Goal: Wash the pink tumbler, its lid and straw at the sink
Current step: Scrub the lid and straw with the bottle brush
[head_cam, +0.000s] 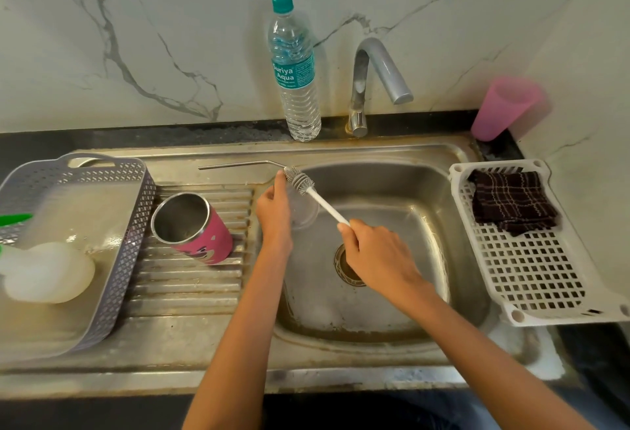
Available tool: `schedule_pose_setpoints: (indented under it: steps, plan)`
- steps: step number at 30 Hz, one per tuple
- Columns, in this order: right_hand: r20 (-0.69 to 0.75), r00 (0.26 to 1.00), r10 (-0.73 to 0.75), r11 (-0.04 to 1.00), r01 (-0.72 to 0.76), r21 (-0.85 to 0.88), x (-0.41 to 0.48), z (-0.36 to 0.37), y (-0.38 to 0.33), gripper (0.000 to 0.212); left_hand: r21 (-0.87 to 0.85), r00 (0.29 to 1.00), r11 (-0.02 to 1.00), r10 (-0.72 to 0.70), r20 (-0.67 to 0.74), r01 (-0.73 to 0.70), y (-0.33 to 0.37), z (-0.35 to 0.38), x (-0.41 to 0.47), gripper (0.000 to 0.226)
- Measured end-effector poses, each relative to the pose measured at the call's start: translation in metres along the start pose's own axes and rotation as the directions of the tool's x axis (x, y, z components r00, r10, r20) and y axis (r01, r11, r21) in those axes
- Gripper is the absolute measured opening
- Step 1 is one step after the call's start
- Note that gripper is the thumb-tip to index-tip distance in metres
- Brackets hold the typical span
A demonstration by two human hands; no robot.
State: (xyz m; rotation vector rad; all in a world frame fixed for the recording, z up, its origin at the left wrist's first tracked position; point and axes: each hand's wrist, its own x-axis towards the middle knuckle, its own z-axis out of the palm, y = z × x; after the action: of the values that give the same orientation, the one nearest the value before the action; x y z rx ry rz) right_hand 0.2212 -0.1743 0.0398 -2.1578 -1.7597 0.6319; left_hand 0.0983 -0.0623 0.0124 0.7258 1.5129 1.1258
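The pink tumbler [194, 229] lies tilted on the ribbed drainboard, its steel mouth open toward me. A bent metal straw [235, 165] rests on the sink ledge behind it. Over the basin's left edge my left hand [274, 213] grips a clear lid [303, 209]. My right hand [375, 255] is closed round the white handle of a bottle brush [301, 182], and the bristles lie against the top of the lid.
A steel sink basin [392, 307] with its drain lies under my hands, a tap [375, 71] behind it. A water bottle [296, 68] stands by the wall. A grey basket [112, 259] sits left, a white tray [531, 276] with a dark cloth [511, 201] right, a pink cup [504, 109] beyond.
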Motion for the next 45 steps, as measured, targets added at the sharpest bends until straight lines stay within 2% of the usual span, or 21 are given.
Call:
schedule_pose_setpoints:
  steps: [4,8,10,12,17,18,20,23,29,32,34,36,40,45]
  plan:
    - [0.007,1.0,0.022,0.998,-0.022,0.058,0.009,-0.001,0.006,0.043,0.031,1.0,0.999,-0.018,0.018,0.018,0.0,-0.001,0.0,0.03]
    - [-0.011,0.999,0.043,0.994,-0.042,0.101,0.004,0.007,0.014,0.044,-0.134,0.992,0.983,-0.129,0.001,0.128,-0.003,-0.002,0.002,0.021]
    - [-0.006,0.999,0.045,0.993,-0.044,0.105,-0.008,0.016,0.013,0.042,-0.263,0.978,0.942,-0.209,0.023,0.208,-0.007,0.0,0.01,0.026]
    - [-0.011,0.998,0.06,0.991,-0.058,0.123,-0.017,0.022,0.011,0.04,-0.328,0.972,0.914,-0.228,0.064,0.236,-0.014,0.004,0.013,0.029]
    - [-0.042,0.996,0.083,0.988,-0.077,0.135,0.008,0.016,0.007,0.042,-0.196,0.946,0.932,-0.27,0.182,0.304,-0.026,0.016,0.013,0.047]
    - [-0.047,0.996,0.078,0.988,-0.071,0.136,0.012,0.016,0.006,0.041,-0.215,0.943,0.925,-0.277,0.184,0.313,-0.023,0.017,0.015,0.054]
    - [-0.052,0.996,0.076,0.988,-0.068,0.135,0.009,0.019,0.005,0.04,-0.326,0.94,0.883,-0.296,0.168,0.337,-0.014,0.018,0.022,0.053]
    - [-0.019,0.995,0.094,0.983,-0.09,0.159,-0.009,0.026,0.006,0.038,-0.482,0.943,0.811,-0.268,0.199,0.332,-0.001,0.018,0.03,0.052]
    - [-0.062,0.991,0.115,0.97,-0.099,0.222,0.011,0.016,-0.001,0.039,-0.416,0.937,0.852,-0.215,0.276,0.319,-0.006,0.018,0.008,0.048]
    - [-0.055,0.994,0.094,0.971,-0.08,0.224,0.005,0.023,-0.004,0.038,-0.572,0.949,0.765,-0.167,0.267,0.296,0.0,0.017,0.014,0.052]
    - [-0.045,0.996,0.076,0.971,-0.064,0.23,-0.009,0.029,-0.004,0.036,-0.614,0.962,0.744,-0.159,0.22,0.264,0.001,0.02,0.018,0.048]
    - [-0.046,0.995,0.083,0.97,-0.07,0.233,-0.011,0.029,-0.003,0.035,-0.616,0.963,0.744,-0.153,0.22,0.259,-0.008,0.024,0.013,0.043]
    - [-0.049,0.994,0.099,0.972,-0.086,0.22,0.011,0.015,0.002,0.04,-0.514,0.941,0.804,-0.161,0.299,0.301,-0.027,0.026,-0.01,0.049]
    - [-0.031,0.999,0.03,0.992,-0.026,0.125,-0.01,0.02,0.011,0.039,-0.601,0.961,0.753,-0.163,0.224,0.268,-0.016,0.022,0.006,0.056]
